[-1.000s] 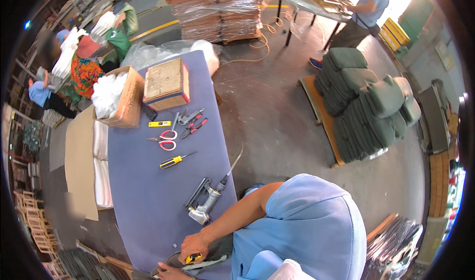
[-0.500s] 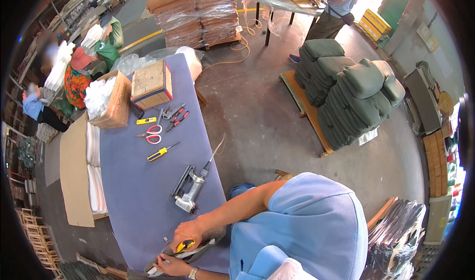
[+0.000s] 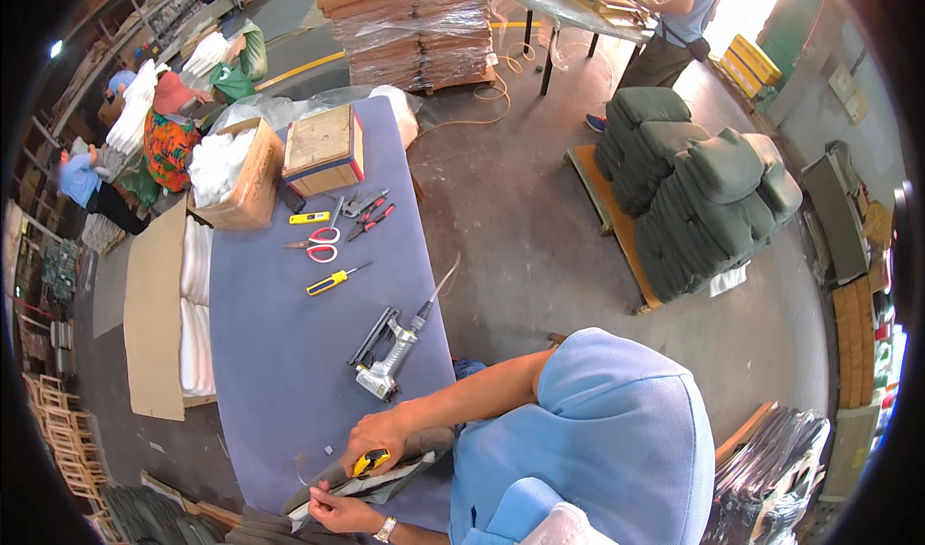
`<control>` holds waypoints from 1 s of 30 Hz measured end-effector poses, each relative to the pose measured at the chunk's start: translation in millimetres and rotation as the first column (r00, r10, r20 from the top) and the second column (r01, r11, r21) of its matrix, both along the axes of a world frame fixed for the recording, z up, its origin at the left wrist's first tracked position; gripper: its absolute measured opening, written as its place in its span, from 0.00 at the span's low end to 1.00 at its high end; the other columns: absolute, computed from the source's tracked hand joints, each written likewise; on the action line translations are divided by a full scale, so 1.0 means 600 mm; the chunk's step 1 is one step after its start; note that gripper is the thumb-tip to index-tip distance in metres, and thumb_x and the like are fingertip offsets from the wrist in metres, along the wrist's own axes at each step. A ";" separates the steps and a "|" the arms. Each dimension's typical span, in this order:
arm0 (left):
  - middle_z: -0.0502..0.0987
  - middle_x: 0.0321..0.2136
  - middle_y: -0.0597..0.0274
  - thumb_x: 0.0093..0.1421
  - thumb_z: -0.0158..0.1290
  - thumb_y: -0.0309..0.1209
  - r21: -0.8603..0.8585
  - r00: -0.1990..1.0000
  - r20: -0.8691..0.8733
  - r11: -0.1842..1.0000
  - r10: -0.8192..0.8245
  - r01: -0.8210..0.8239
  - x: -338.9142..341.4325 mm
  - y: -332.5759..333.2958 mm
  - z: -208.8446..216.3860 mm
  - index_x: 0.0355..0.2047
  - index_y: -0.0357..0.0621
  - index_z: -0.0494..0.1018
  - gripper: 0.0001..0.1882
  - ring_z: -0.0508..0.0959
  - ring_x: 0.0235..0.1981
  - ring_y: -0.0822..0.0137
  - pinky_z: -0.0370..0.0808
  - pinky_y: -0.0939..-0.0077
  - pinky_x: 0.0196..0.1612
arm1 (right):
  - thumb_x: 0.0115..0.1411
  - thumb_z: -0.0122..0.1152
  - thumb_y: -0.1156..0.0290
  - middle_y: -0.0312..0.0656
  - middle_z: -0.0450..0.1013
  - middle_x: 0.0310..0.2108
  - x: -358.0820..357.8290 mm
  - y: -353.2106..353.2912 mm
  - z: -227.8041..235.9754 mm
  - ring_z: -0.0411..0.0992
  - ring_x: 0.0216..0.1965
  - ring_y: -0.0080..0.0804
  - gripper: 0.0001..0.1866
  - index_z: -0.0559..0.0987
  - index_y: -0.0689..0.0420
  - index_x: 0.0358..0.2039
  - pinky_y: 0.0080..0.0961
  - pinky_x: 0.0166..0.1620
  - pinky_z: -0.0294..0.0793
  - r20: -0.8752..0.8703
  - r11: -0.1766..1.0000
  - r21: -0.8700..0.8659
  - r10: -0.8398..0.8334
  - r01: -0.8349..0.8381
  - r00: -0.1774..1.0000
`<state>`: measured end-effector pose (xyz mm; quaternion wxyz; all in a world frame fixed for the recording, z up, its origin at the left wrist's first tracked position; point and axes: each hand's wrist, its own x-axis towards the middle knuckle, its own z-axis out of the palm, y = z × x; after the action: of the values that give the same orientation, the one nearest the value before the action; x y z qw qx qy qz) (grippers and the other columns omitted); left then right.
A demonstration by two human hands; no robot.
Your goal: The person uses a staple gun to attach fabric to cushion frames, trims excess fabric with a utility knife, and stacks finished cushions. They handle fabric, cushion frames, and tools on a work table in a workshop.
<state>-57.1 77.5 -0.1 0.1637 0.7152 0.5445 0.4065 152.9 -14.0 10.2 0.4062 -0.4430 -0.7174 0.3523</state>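
A dark grey fabric-covered cushion (image 3: 429, 443) with a whitish edge lies at the near end of the blue-grey table. My right hand (image 3: 371, 441) is closed round a yellow-and-black utility knife (image 3: 372, 462), just above the cushion; its blade is not visible. Nearer the lower edge, my left hand (image 3: 339, 512), with a watch at the wrist, pinches the cushion's fabric edge. A thin pale strip (image 3: 301, 470) curls up beside those fingers. Just past my right hand a silver staple gun (image 3: 387, 357) with an air hose lies on the table.
On the table (image 3: 260, 352) lie a yellow screwdriver (image 3: 328, 283), red-handled scissors (image 3: 321, 245), pliers (image 3: 370, 219), a wooden box (image 3: 323, 150) and a carton of white stuffing (image 3: 236, 184). Dark green cushions (image 3: 689, 188) are stacked on a pallet at right. Other people work farther off.
The view has shifted, so the table sits farther right. More of the cushion's pale edge shows, and a thin strip now curls by my left fingers. Both hands keep their grips.
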 end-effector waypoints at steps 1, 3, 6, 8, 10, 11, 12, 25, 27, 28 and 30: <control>0.82 0.28 0.53 0.73 0.52 0.41 0.006 1.000 -0.001 1.000 -0.002 0.002 -0.003 -0.003 0.010 0.33 0.34 0.73 0.20 0.80 0.31 0.61 0.77 0.65 0.38 | 0.56 0.66 0.62 0.44 0.80 0.46 -0.007 0.004 0.001 0.77 0.48 0.51 0.22 0.77 0.52 0.51 0.49 0.48 0.76 -0.009 1.000 0.009 0.022 -0.022 1.000; 0.80 0.29 0.55 0.73 0.53 0.43 -0.137 0.993 0.099 0.987 -0.067 0.080 -0.002 -0.004 0.023 0.34 0.33 0.73 0.21 0.78 0.30 0.64 0.76 0.68 0.36 | 0.56 0.66 0.62 0.44 0.80 0.45 -0.014 0.010 0.000 0.77 0.47 0.52 0.22 0.77 0.51 0.51 0.50 0.47 0.75 -0.014 0.998 0.030 0.055 -0.054 0.998; 0.75 0.25 0.62 0.72 0.53 0.43 -0.287 0.940 0.339 0.945 -0.051 0.154 0.023 0.002 0.034 0.31 0.36 0.71 0.20 0.73 0.24 0.70 0.70 0.74 0.30 | 0.56 0.66 0.62 0.44 0.80 0.44 -0.018 0.017 0.001 0.77 0.47 0.52 0.21 0.77 0.52 0.51 0.49 0.47 0.75 0.015 0.997 0.033 0.072 -0.073 0.997; 0.72 0.22 0.66 0.72 0.54 0.42 -0.345 0.872 0.487 0.910 -0.036 0.230 0.021 0.022 0.028 0.30 0.40 0.70 0.18 0.69 0.20 0.75 0.66 0.79 0.25 | 0.57 0.65 0.62 0.45 0.80 0.43 -0.013 0.017 0.009 0.77 0.46 0.52 0.21 0.77 0.52 0.50 0.49 0.46 0.75 0.045 0.998 -0.014 0.069 -0.068 0.997; 0.72 0.21 0.65 0.72 0.54 0.39 -0.381 0.811 0.584 0.864 -0.051 0.329 0.018 0.037 0.025 0.31 0.41 0.69 0.16 0.69 0.19 0.76 0.68 0.79 0.23 | 0.57 0.65 0.62 0.46 0.80 0.43 -0.004 0.021 0.013 0.77 0.46 0.53 0.20 0.77 0.52 0.50 0.49 0.46 0.75 0.011 0.998 0.038 0.054 -0.054 0.999; 0.71 0.20 0.65 0.72 0.55 0.38 -0.394 0.776 0.628 0.838 -0.055 0.378 0.019 0.043 0.027 0.31 0.41 0.69 0.15 0.69 0.18 0.76 0.69 0.80 0.22 | 0.57 0.65 0.63 0.46 0.80 0.43 0.000 0.023 0.014 0.77 0.46 0.53 0.20 0.77 0.52 0.50 0.48 0.46 0.75 -0.010 0.997 0.063 0.046 -0.046 0.999; 0.72 0.20 0.65 0.72 0.54 0.37 -0.397 0.751 0.655 0.809 -0.081 0.433 0.018 0.052 0.024 0.32 0.42 0.68 0.14 0.70 0.18 0.76 0.69 0.81 0.22 | 0.58 0.64 0.63 0.47 0.80 0.44 0.004 0.025 0.012 0.77 0.46 0.54 0.20 0.76 0.53 0.51 0.47 0.46 0.76 0.001 0.997 0.068 0.032 -0.032 0.999; 0.72 0.21 0.63 0.72 0.54 0.33 -0.375 0.611 0.791 0.777 -0.017 0.507 0.015 0.058 0.016 0.33 0.41 0.69 0.11 0.70 0.16 0.74 0.69 0.80 0.21 | 0.58 0.65 0.62 0.45 0.81 0.44 0.027 0.023 0.040 0.79 0.46 0.51 0.21 0.76 0.52 0.51 0.43 0.48 0.78 0.056 0.994 -0.095 0.068 -0.062 0.996; 0.70 0.21 0.65 0.71 0.54 0.32 -0.380 0.573 0.819 0.785 0.040 0.489 0.005 0.058 0.019 0.32 0.42 0.69 0.11 0.68 0.16 0.74 0.68 0.78 0.20 | 0.58 0.64 0.62 0.46 0.79 0.45 0.028 0.027 0.043 0.78 0.46 0.51 0.21 0.76 0.52 0.51 0.44 0.47 0.78 -0.003 0.993 -0.027 0.118 -0.118 0.993; 0.70 0.20 0.66 0.71 0.55 0.32 -0.413 0.580 0.811 0.779 0.078 0.472 0.001 0.050 0.022 0.32 0.42 0.69 0.11 0.68 0.16 0.74 0.67 0.78 0.19 | 0.58 0.64 0.63 0.46 0.79 0.45 0.026 0.023 0.042 0.78 0.46 0.52 0.21 0.76 0.53 0.51 0.44 0.47 0.78 -0.042 0.989 -0.015 0.147 -0.148 0.988; 0.69 0.20 0.67 0.70 0.56 0.32 -0.457 0.576 0.807 0.755 0.130 0.471 0.008 0.051 0.027 0.30 0.43 0.69 0.12 0.67 0.17 0.75 0.65 0.78 0.19 | 0.57 0.63 0.62 0.46 0.78 0.45 0.045 0.013 0.066 0.78 0.43 0.54 0.22 0.76 0.53 0.52 0.42 0.46 0.77 -0.095 0.980 -0.041 0.191 -0.195 0.977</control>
<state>-52.5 107.9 16.3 0.6603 0.4072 0.4362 0.4560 179.7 -5.9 49.5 0.3909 -0.3650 -0.7288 0.4277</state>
